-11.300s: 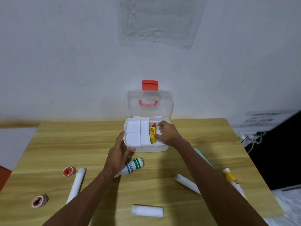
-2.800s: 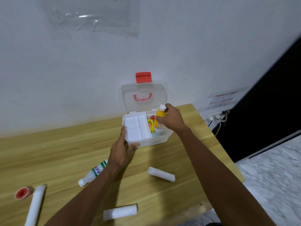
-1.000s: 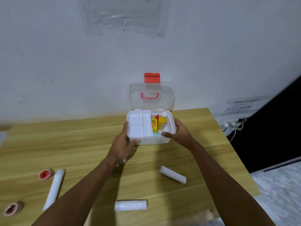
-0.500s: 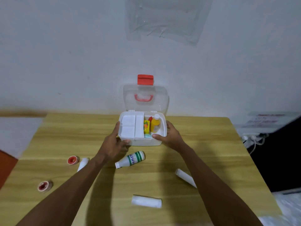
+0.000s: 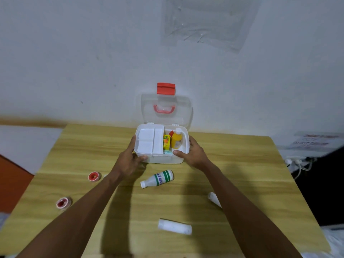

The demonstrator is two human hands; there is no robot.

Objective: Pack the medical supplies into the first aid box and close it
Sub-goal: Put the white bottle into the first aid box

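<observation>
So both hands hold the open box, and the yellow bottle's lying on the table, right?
Not quite. The head view shows the yellow bottle sitting inside the box, not on the table. The left hand and right hand do hold the open box.

light: dim, flat, cool indoor
shadows: soft dark bands across wooden table [image 5: 232,164]
blur: white roll [image 5: 175,226] smeared; btm edge soft
distortion: wide-angle bend twd edges
</observation>
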